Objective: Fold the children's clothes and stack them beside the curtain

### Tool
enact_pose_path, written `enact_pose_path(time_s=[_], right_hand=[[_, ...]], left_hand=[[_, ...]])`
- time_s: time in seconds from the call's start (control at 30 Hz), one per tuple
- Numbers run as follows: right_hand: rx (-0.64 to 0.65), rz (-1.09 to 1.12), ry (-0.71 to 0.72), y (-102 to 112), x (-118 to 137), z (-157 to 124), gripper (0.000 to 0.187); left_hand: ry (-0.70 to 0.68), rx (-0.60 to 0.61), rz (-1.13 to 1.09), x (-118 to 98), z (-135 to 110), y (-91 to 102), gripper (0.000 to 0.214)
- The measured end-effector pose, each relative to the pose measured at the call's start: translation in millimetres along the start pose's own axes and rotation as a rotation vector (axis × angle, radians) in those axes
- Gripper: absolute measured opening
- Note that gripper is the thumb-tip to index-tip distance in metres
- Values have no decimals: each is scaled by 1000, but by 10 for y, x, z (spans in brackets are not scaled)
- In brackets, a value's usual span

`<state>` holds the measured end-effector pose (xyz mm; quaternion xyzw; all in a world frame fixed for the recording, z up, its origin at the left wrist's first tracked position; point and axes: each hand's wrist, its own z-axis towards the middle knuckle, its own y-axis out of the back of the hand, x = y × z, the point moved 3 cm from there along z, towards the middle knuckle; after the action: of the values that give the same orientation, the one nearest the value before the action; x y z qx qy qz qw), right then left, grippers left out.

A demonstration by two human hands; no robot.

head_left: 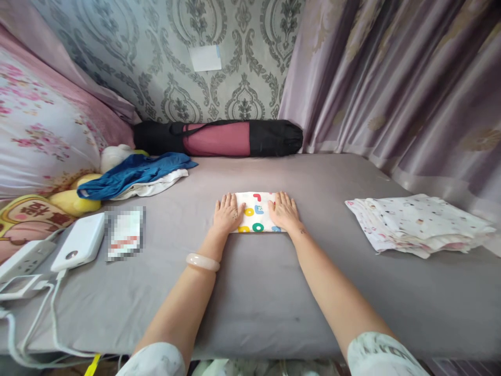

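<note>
A folded white cloth [257, 211] lies in the middle of the grey sheet [250, 292], printed with letter-like shapes: a green ring like an O, yellow rings, a red angular figure near its far edge and blue figures toward the right. The left hand [227, 213] lies flat and open on its left end and the right hand [285, 210] flat and open on its right end, fingers pointing far, neither hand gripping. On the left, a plush cushion [33, 224] bears dark characters on a yellow patch, too unclear to read with certainty. Near it, a packet [125, 235] with a red band is pixelated, its text lost. Beside that packet sits a white power bank [80, 241] with a small round dark display, a white cable plugged into its near end; a white power strip [27, 258] lies farther left. The one container, a long black and maroon bag [217, 139] with a black strap, stretches along the far edge, its contents hidden. A blue garment [141, 174] lies over a white cloth at far left, and a stack of small-patterned white cloths [425, 224] rests on the right.
</note>
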<state>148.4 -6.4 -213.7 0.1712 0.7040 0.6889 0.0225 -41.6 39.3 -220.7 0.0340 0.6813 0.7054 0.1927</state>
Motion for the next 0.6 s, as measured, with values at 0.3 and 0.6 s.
enact_pose_path(time_s=[0.3, 0.6], right_hand=[[-90, -12, 100, 173, 239, -85, 62], [-3, 42, 203, -39, 477, -136, 61]], left_hand=[[115, -98, -449, 123, 60, 184, 57], [216, -265, -678, 250, 70, 322, 43]])
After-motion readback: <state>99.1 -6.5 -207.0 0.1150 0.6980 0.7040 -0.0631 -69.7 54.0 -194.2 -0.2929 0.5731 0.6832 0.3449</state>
